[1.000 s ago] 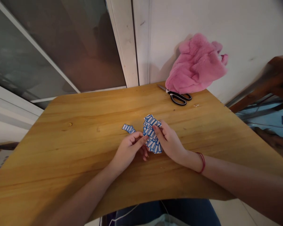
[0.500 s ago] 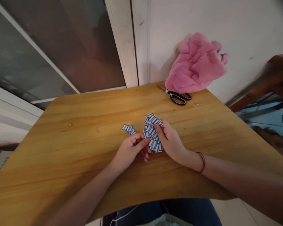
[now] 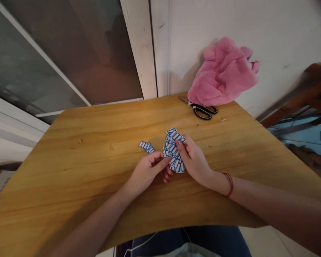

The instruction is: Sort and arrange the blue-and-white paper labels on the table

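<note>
A fanned bunch of small white paper pieces with blue-outlined boxes (image 3: 173, 150) is held up over the table between my hands. My right hand (image 3: 194, 160) grips the bunch from the right, its thumb pressed on the front. On the lower left edge of the bunch, my left hand (image 3: 149, 167) pinches with thumb and fingers. A few more blue-and-white paper pieces (image 3: 146, 146) lie on the table just beyond my left fingers. The fingers behind the bunch are partly hidden.
The wooden table (image 3: 69, 171) spreads around my hands. At its back edge lie black-handled scissors (image 3: 202, 111), partly under a bundle of pink plush cloth (image 3: 224, 75) against the wall. A tiny yellowish object (image 3: 80, 141) lies on the left. A glass-paned door (image 3: 69, 46) stands behind.
Both hands stay in almost the same place. The paper piece at my left thumb has shifted slightly against the bunch.
</note>
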Motion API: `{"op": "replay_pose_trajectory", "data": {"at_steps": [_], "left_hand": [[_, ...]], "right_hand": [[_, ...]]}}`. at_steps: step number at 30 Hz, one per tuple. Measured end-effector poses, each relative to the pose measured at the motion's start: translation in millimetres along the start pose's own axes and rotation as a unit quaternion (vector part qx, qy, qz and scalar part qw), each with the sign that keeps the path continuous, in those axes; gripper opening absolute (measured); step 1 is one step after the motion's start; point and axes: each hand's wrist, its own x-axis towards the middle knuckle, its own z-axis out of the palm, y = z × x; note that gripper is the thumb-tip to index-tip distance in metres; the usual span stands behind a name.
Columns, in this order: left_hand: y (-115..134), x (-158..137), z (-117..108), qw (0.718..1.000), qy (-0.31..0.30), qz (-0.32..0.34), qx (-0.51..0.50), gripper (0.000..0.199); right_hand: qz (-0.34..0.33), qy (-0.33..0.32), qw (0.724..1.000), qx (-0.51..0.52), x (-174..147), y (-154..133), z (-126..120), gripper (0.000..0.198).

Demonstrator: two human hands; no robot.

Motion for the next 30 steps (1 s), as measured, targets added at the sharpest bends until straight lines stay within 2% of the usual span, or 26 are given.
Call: {"op": "replay_pose_trajectory", "data": {"at_steps": [8,14,21,30], "left_hand": [[-1,1,0,1.0,-0.002,0.006,-0.016,0.028],[-7,0,2,1.0,-0.029,-0.011,0.005,0.024],[-3,3,-1,1.0,-0.003,-0.003,-0.003,0.023],[-11,1,8,0.999,-0.009,-0.028,0.017,0.024]], "right_hand": [[0.01,0.004,1.0,-0.006,1,2,0,0.023],[0.003,0.012,1.0,-0.004,0,2,1,0.022],[0.011,0.014,1.0,-0.004,1,3,1,0.023],[0.008,0.018,1.0,-0.006,1,1,2,0.021]]}}
